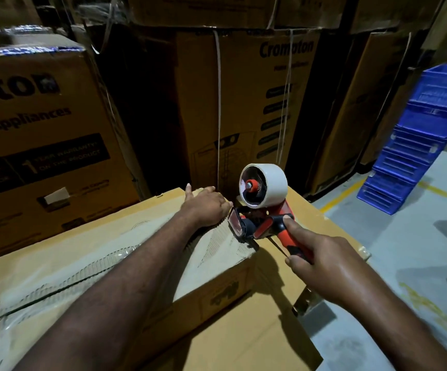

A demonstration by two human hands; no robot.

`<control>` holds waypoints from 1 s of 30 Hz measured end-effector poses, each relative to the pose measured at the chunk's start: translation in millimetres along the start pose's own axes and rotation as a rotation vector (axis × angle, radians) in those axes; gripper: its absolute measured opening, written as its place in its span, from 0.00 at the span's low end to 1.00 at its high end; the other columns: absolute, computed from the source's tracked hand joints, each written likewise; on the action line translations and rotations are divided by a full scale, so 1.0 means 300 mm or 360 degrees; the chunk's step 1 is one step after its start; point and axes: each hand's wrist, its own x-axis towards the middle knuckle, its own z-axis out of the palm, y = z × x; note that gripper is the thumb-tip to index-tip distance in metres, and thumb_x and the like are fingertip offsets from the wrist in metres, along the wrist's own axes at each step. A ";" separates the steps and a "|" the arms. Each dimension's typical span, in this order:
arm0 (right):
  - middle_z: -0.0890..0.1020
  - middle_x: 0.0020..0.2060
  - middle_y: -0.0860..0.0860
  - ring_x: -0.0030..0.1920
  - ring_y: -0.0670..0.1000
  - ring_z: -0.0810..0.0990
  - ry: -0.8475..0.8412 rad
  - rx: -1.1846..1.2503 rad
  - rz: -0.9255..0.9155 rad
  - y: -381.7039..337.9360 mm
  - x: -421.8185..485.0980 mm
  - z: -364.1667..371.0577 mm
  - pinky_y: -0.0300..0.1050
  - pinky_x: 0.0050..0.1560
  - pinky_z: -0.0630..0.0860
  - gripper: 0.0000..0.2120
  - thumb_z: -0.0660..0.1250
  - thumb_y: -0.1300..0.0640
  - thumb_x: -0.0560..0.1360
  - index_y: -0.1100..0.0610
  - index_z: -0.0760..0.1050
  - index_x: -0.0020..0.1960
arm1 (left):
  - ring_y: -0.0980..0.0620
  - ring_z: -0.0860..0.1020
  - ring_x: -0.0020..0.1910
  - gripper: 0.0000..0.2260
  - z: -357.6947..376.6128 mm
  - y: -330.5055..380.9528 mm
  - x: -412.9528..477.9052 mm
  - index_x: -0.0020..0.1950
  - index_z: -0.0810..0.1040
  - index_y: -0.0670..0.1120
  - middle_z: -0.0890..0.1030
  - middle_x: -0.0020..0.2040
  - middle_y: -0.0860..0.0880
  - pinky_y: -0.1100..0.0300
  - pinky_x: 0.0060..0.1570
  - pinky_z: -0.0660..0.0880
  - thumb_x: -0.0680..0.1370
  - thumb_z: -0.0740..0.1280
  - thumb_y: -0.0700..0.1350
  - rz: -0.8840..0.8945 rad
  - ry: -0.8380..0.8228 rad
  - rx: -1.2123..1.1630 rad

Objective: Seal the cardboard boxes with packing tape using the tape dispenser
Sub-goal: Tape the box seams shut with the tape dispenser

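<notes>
A long cardboard box (64, 266) lies in front of me, its top seam covered by clear tape with torn paper patches. It rests on a larger flat cardboard box (246, 338). My left hand (206, 206) presses flat on the far end of the box top, fingers straight. My right hand (321, 261) grips the red and black handle of the tape dispenser (264, 210), index finger stretched along it. The dispenser carries a white tape roll and its blade end sits on the box top right beside my left hand.
Tall brown appliance cartons (243, 103) stand stacked close behind the box, and another (37, 145) at the left. Stacked blue plastic crates (415, 140) sit at the right on a grey floor (404, 263) with yellow lines.
</notes>
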 end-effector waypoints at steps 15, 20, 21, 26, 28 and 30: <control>0.79 0.48 0.44 0.44 0.42 0.77 0.0066 0.0099 0.0046 0.064 -0.167 0.028 0.35 0.41 0.71 0.36 0.67 0.48 0.78 0.31 0.50 0.76 | 0.50 0.53 0.81 0.21 -0.027 -0.010 -0.024 0.66 0.79 0.54 0.70 0.76 0.54 0.26 0.70 0.33 0.85 0.50 0.57 -0.0057 -0.0040 0.0004; 0.82 0.51 0.45 0.43 0.41 0.76 0.0117 0.0077 0.0036 0.069 -0.186 0.055 0.33 0.38 0.70 0.36 0.66 0.48 0.78 0.32 0.49 0.77 | 0.45 0.51 0.81 0.20 -0.046 0.107 -0.093 0.75 0.70 0.56 0.63 0.80 0.50 0.26 0.69 0.36 0.85 0.53 0.59 0.0011 0.0160 0.0124; 0.82 0.49 0.45 0.42 0.40 0.76 0.0122 0.0078 0.0039 0.076 -0.190 0.059 0.33 0.38 0.70 0.36 0.66 0.48 0.78 0.32 0.50 0.77 | 0.46 0.53 0.81 0.20 -0.037 0.135 -0.114 0.74 0.71 0.56 0.65 0.79 0.51 0.27 0.71 0.37 0.85 0.53 0.59 0.0105 0.0115 -0.0013; 0.82 0.52 0.46 0.45 0.42 0.73 0.0150 0.0078 -0.0038 0.104 -0.206 0.080 0.38 0.45 0.70 0.36 0.66 0.49 0.79 0.35 0.49 0.78 | 0.51 0.55 0.81 0.19 0.006 0.138 -0.161 0.75 0.72 0.55 0.68 0.77 0.54 0.36 0.75 0.42 0.86 0.52 0.53 0.0232 -0.0101 -0.0133; 0.82 0.54 0.46 0.46 0.42 0.73 0.0164 0.0105 -0.0103 0.127 -0.198 0.100 0.38 0.47 0.71 0.36 0.66 0.49 0.79 0.34 0.48 0.78 | 0.52 0.54 0.81 0.18 0.002 0.128 -0.152 0.74 0.71 0.56 0.67 0.78 0.55 0.35 0.74 0.42 0.86 0.52 0.53 0.0219 -0.0138 -0.0072; 0.81 0.52 0.45 0.47 0.43 0.76 0.0159 0.0175 -0.0145 0.163 -0.180 0.110 0.39 0.48 0.74 0.36 0.66 0.49 0.79 0.33 0.48 0.77 | 0.52 0.54 0.81 0.18 0.004 0.129 -0.144 0.74 0.72 0.56 0.66 0.78 0.56 0.34 0.73 0.40 0.86 0.53 0.54 0.0186 -0.0155 -0.0033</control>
